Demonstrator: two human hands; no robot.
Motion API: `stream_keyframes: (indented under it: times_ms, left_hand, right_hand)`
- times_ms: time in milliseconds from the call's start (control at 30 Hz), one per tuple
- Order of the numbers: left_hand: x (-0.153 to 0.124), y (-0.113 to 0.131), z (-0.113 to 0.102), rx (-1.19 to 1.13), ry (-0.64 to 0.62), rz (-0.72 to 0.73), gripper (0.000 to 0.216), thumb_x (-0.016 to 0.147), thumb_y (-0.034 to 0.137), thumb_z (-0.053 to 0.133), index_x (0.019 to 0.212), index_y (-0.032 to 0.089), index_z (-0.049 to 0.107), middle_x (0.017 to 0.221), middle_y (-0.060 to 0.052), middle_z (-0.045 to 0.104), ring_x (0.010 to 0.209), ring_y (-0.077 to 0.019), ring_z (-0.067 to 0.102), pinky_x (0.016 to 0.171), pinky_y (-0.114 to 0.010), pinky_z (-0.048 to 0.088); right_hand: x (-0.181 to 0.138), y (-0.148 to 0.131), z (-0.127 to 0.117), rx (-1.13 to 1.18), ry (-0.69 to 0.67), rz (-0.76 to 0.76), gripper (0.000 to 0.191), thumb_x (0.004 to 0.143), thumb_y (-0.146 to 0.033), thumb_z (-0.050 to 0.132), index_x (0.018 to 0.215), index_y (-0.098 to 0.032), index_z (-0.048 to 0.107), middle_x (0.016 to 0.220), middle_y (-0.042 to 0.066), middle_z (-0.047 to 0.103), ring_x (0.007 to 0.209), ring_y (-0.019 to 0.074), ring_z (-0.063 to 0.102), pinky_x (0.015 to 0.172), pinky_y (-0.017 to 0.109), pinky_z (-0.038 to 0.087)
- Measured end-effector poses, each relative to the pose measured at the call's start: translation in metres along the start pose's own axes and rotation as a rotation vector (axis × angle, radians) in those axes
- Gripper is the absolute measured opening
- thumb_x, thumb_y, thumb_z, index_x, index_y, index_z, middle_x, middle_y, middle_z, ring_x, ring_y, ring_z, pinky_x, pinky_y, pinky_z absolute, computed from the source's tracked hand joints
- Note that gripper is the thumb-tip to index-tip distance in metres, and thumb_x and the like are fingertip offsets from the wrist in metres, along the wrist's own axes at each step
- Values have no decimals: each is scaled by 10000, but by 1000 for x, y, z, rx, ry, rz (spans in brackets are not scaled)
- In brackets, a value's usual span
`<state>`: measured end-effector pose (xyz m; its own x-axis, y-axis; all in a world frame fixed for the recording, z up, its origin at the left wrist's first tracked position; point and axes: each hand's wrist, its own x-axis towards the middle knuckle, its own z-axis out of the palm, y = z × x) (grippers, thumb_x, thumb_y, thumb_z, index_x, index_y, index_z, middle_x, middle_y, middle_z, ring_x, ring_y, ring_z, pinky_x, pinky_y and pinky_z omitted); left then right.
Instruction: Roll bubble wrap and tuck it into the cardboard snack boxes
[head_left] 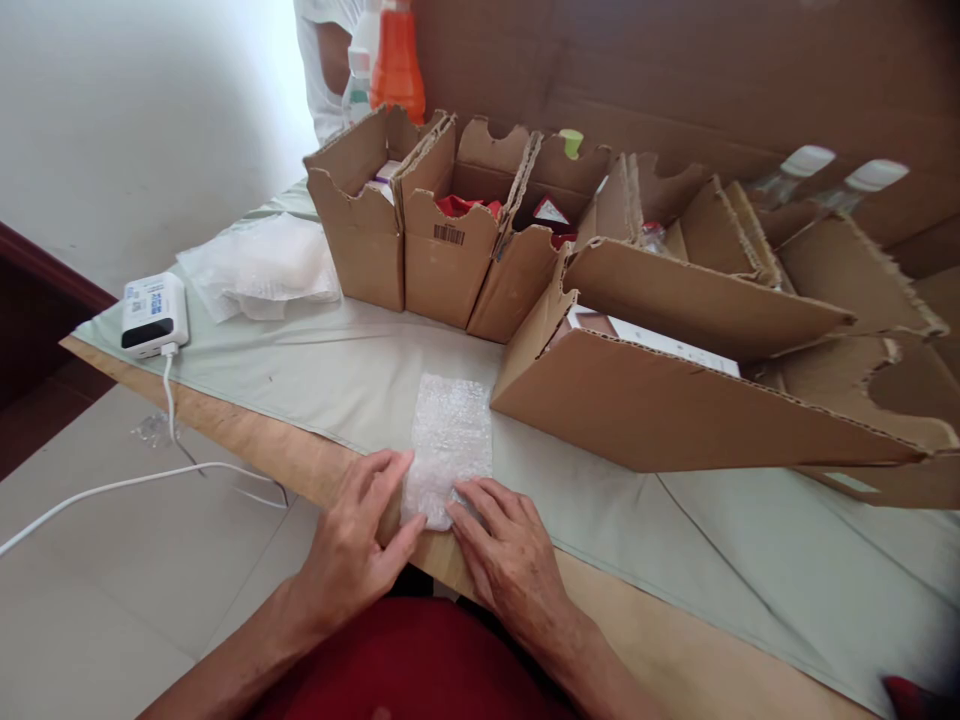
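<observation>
A small piece of clear bubble wrap [453,425] lies at the table's front edge, its near end thicker and folded over. My left hand [356,530] grips its left side, the index fingertip at the edge and the thumb at the near corner. On the right side, my right hand [510,545] has its bent fingers pressed together on the near end of the wrap. Whether anything is inside the folded part I cannot make out.
Cardboard bins [450,265] with several small goods stand along the back and right. Further left lie a stack of bubble wrap sheets [262,265] and a white device [154,315] with a white cable [135,487]. Bottles, one an orange bottle [398,65], stand behind the bins.
</observation>
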<state>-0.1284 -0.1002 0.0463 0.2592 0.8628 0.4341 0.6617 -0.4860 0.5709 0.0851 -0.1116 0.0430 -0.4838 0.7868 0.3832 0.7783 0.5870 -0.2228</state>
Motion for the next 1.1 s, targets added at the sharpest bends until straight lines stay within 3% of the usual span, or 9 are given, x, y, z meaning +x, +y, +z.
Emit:
stream_keyframes:
  times_ms: [67,167,333,500,667,767,867,967,1100]
  left_hand:
    - [-8,-2,-3,38,-44,113,441,922,132,628,1356,177,559,1378,-182,581,1306,-300,558,1070,-450,500]
    - [-12,-5,0,14,-74,194,313,929,54,590,1214,176,637,1256,-137,681,1274,-286,584,1052,-436,501]
    - [4,-6,5,-152,-71,89,191,967,85,557,1106,170,657,919,-57,739,887,-199,683,821,-347,552]
    - [29,-9,11,-137,-138,-53,208,972,106,527,1114,152,671,866,-39,706,782,-179,681,712,-300,552]
    - [36,-14,21,-52,-110,-33,208,977,125,523,1126,149,666,906,-56,704,778,-188,688,718,-317,560]
    - [29,-12,14,-44,-62,17,218,971,195,582,1168,144,658,1102,-124,684,989,-239,680,862,-380,567]
    - [18,-8,1,-94,-120,122,300,946,201,615,1243,160,628,1225,-141,658,1157,-275,615,995,-444,518]
    - [16,-7,-1,-129,-164,137,275,968,115,541,1226,168,618,1031,-82,713,981,-221,653,893,-391,533]
    - [30,-11,16,-41,-148,58,208,975,139,539,1142,160,662,932,-75,709,859,-226,658,785,-382,550]
  right_hand:
    - [2,-1,0,35,32,2,263,978,-72,479,1088,-171,697,1178,109,736,1110,262,627,842,389,481]
    - [6,-2,-2,108,73,16,230,989,-68,478,1058,-162,676,1045,86,755,967,230,655,799,370,466]
    - [14,4,-7,280,86,130,171,1025,-121,494,1109,-181,630,904,31,750,761,172,661,717,324,474]
    - [16,5,-16,112,256,136,188,997,-128,544,1161,-172,623,1087,114,717,972,232,660,824,368,482]
    - [17,2,-11,36,79,39,221,988,-109,521,1157,-175,647,1132,104,728,1081,262,632,910,409,435]
    - [21,6,-9,96,17,69,227,1000,-88,485,1101,-187,663,1031,64,754,998,232,643,894,394,425]
    - [21,8,-16,242,-54,154,226,1000,-91,492,1102,-196,665,930,32,751,870,199,639,838,362,437]
    - [18,7,-24,303,-115,191,238,999,-108,499,1142,-204,664,922,19,747,833,191,633,807,343,448]
    - [18,4,-25,72,42,161,217,1013,-181,494,1130,-176,676,1055,96,729,941,248,623,829,385,433]
